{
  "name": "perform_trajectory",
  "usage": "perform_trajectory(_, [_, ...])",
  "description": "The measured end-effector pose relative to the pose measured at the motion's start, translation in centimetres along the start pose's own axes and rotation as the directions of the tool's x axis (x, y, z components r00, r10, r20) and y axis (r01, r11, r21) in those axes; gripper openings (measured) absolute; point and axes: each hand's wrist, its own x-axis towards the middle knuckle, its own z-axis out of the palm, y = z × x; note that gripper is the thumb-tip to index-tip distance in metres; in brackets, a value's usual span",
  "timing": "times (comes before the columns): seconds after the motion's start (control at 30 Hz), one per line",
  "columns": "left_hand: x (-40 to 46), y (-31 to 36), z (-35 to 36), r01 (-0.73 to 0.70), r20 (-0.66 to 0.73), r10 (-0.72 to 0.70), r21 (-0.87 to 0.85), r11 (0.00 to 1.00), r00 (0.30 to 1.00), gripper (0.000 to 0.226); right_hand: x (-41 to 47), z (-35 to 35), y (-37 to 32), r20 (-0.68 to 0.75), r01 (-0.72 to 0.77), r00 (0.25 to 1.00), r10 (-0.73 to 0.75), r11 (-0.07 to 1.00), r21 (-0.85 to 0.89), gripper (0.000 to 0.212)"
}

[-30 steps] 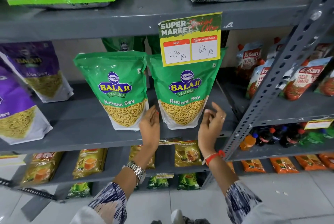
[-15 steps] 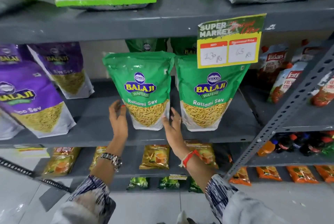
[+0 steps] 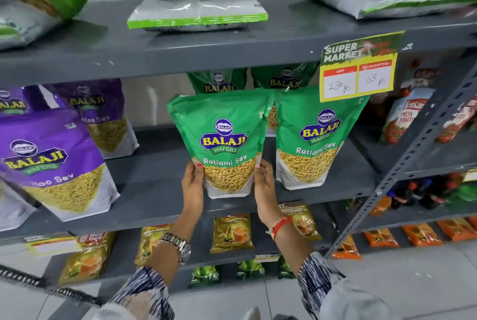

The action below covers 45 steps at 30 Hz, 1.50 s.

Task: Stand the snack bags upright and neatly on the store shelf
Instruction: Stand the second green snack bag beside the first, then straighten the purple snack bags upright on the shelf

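i see the left hand [image 3: 192, 187] and right hand [image 3: 263, 185] pressing the sides of a green sev bag [image 3: 222, 139], fingers wrapped on its edges. it stands on the gray shelf [image 3: 154, 198], maybe touching the next green bag [image 3: 313, 139].

We see an evenly, brightly lit shelf [image 3: 232, 46], the light soft and apparently from above. White glare streaks the glossy bags on the top shelf [image 3: 198, 10], while the bays beneath each shelf board fall into shadow. The wide lens bends the shelf lines towards the edges. Motion blur softens the price tag [image 3: 358, 67] and the outer purple bags [image 3: 49, 162].
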Motion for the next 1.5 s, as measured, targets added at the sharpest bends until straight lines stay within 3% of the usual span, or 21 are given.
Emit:
perform_trajectory(0.5, [-0.4, 0.7, -0.1, 0.016, 0.045, -0.017, 0.022, 1.000, 0.999, 0.026, 0.0, 0.0, 0.7, -0.018, -0.036, 0.999, 0.036, 0.999, -0.016, 0.025])
perform_trajectory(1.07, [-1.8, -1.1, 0.5, -0.024, -0.152, 0.027, 0.020, 1.000, 0.988, 0.036, -1.6, -1.4, 1.1, -0.050, -0.013, 0.999, 0.007, 0.992, -0.127, 0.046])
perform_trajectory(1.3, [-4.3, -1.1, -1.0, -0.117, -0.355, 0.134, 0.069, 0.991, 0.925, 0.026, -5.0, -0.3, 1.9, -0.170, 0.043, 0.983, -0.062, 0.993, -0.109, 0.024])
perform_trajectory(1.5, [-6.4, -2.0, -9.0, -0.178, -0.561, 0.212, 0.115, 0.977, 0.800, 0.018, -10.6, 5.1, 4.3, -0.005, 0.037, 0.999, -0.038, 0.986, -0.165, 0.019])
